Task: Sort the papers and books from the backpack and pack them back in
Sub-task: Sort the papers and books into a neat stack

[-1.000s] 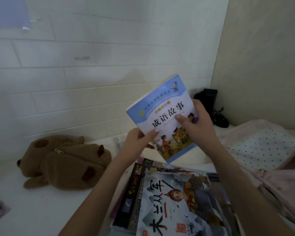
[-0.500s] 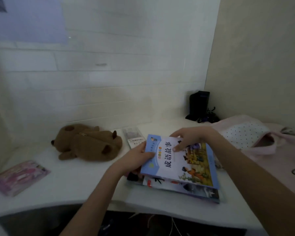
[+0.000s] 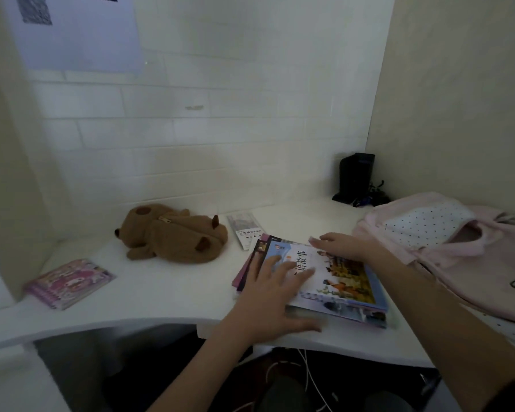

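A blue-edged storybook [image 3: 339,278] lies flat on top of a stack of books [image 3: 250,263] on the white desk [image 3: 167,292]. My left hand [image 3: 271,295] rests flat on the book's left part, fingers spread, thumb along the stack's near edge. My right hand [image 3: 342,246] lies flat on the book's far edge, fingers apart. A pink backpack [image 3: 464,251] with a dotted lining lies open at the right. A pink spiral notebook [image 3: 69,282] sits at the far left. A small booklet [image 3: 246,233] lies behind the stack.
A brown plush animal [image 3: 173,236] with a zipper lies at the back centre of the desk. A black device with cables [image 3: 357,179] stands in the right corner. A paper sheet [image 3: 78,34] hangs on the wall. Cables hang below the desk edge.
The storybook went from being held up in both hands to lying flat on the stack. Both hands now press on its cover, and the left hand has slid over it.
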Available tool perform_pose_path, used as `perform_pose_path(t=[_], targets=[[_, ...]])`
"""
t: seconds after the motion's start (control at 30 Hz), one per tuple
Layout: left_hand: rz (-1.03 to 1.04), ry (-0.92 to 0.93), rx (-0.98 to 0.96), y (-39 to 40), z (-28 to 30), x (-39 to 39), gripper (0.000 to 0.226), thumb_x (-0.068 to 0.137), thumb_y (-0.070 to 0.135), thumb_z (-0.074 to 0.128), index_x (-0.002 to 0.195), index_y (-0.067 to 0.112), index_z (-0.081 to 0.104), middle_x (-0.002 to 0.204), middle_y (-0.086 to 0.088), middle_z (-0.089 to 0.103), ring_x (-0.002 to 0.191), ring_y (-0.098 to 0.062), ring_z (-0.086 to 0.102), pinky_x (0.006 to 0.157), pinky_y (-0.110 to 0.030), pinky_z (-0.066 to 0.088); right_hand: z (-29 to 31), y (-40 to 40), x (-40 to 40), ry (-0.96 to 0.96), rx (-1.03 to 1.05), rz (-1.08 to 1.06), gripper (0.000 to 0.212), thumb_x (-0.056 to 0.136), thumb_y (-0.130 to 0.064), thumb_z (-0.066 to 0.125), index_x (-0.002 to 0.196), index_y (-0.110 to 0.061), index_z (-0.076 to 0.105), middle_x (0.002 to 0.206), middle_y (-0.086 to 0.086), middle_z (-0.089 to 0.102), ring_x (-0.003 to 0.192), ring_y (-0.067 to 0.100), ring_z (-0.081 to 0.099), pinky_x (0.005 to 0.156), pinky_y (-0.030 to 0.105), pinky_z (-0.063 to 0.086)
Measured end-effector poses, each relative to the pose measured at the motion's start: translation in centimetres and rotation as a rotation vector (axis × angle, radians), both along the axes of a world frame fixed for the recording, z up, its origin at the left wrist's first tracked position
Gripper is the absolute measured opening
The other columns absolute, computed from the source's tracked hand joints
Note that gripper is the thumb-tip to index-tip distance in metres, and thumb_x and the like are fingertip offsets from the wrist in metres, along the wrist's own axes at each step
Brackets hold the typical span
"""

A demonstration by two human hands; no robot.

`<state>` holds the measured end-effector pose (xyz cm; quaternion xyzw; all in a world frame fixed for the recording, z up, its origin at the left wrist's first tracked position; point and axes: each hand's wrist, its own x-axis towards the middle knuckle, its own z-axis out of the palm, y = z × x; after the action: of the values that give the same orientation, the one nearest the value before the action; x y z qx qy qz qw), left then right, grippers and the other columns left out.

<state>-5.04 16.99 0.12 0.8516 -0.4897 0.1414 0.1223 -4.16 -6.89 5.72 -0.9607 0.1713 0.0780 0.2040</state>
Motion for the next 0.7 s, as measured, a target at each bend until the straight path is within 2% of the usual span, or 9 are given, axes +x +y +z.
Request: perform_pose_path(t=[0.07,0.13,0.27,0.37,0.47,0.53,0.6,0.67,0.7], targets=[[0.035,-0.014,0.070,-0.7,-0.5,1.0,0.082,0.074,0.082,0.033,0.144,0.044,0.016,0.153,0.007,0.022,0.143,-0.020,0.007,0.115,-0.054,-0.005,-0.7,-0.1,0.5,0.003,-0.067,-0.003,0.089,0.076,-0.082,0.029,0.131,-0.016,0.049,0.135,0.007,0.052,0.113,0.022,0.053,0.093,0.033,0.039],[0.073,-0.016,0.114,-0.9,-0.1,2.1,0.077,0.078,0.076,0.037,0.145,0.043,0.017,0.155,0.006,0.019,0.144,-0.022,0.006,0.115,-0.055,-0.003,-1.0,-0.3,1.1,0.006,-0.112,-0.016,0.098,0.065,-0.090,0.029,0.125,-0.016,0.051,0.126,0.006,0.058,0.102,0.020,0.055,0.083,0.031,0.042],[0.200,-0.003,0.140,0.3,-0.2,3.5,0.079,0.079,0.075,0.036,0.146,0.046,0.006,0.159,0.003,0.007,0.145,-0.023,-0.001,0.115,-0.055,-0.003,-0.5,-1.2,1.8,0.138,-0.014,-0.109,0.114,0.053,-0.093,0.044,0.131,-0.010,0.044,0.133,0.010,0.053,0.109,0.024,0.054,0.086,0.030,0.042],[0.425,0.227,-0.024,1.7,-1.7,2.3,0.096,0.078,0.073,0.042,0.147,0.036,-0.012,0.158,-0.013,-0.008,0.144,-0.035,-0.009,0.115,-0.051,0.000,0.0,-1.5,1.6,0.241,0.096,-0.108,0.120,0.038,-0.093,0.049,0.127,-0.013,0.048,0.141,0.010,0.047,0.116,0.025,0.050,0.094,0.032,0.040],[0.561,0.443,-0.024,2.4,-2.2,1.4,0.107,0.082,0.068,0.045,0.144,0.014,-0.024,0.154,-0.028,-0.005,0.144,-0.039,-0.007,0.116,-0.045,-0.001,0.0,-1.0,1.3,0.279,0.123,-0.136,0.138,0.026,-0.093,0.053,0.136,-0.010,0.042,0.143,0.009,0.044,0.122,0.027,0.049,0.092,0.034,0.044],[0.544,0.491,0.016,2.8,-1.6,1.6,0.107,0.085,0.062,0.047,0.143,0.010,-0.025,0.154,-0.029,0.001,0.144,-0.039,-0.003,0.116,-0.045,0.000,0.0,-0.5,1.1,0.263,0.168,-0.182,0.135,0.031,-0.088,0.059,0.139,-0.009,0.038,0.145,0.010,0.042,0.124,0.028,0.048,0.092,0.034,0.045],[0.482,0.586,0.025,3.3,-0.3,1.9,0.106,0.086,0.056,0.051,0.144,0.011,-0.025,0.154,-0.028,-0.001,0.144,-0.038,-0.005,0.116,-0.046,0.001,0.0,-0.4,0.7,0.206,0.238,-0.242,0.122,0.048,-0.081,0.065,0.141,-0.008,0.034,0.149,0.009,0.036,0.129,0.027,0.043,0.091,0.033,0.041],[0.407,0.689,0.028,3.9,0.6,2.3,0.103,0.088,0.049,0.054,0.144,0.014,-0.025,0.155,-0.025,-0.006,0.144,-0.036,-0.010,0.116,-0.044,0.000,-0.2,-0.5,0.1,0.192,0.390,-0.243,0.106,0.061,-0.075,0.064,0.139,-0.008,0.038,0.149,0.008,0.037,0.129,0.024,0.044,0.096,0.030,0.041],[0.375,0.735,0.024,4.2,0.9,2.4,0.101,0.089,0.047,0.054,0.145,0.015,-0.025,0.156,-0.022,-0.009,0.144,-0.034,-0.012,0.116,-0.043,-0.001,-0.2,-0.4,-0.5,0.212,0.471,-0.217,0.102,0.060,-0.075,0.064,0.135,-0.009,0.046,0.144,0.008,0.045,0.124,0.023,0.051,0.100,0.032,0.043]])
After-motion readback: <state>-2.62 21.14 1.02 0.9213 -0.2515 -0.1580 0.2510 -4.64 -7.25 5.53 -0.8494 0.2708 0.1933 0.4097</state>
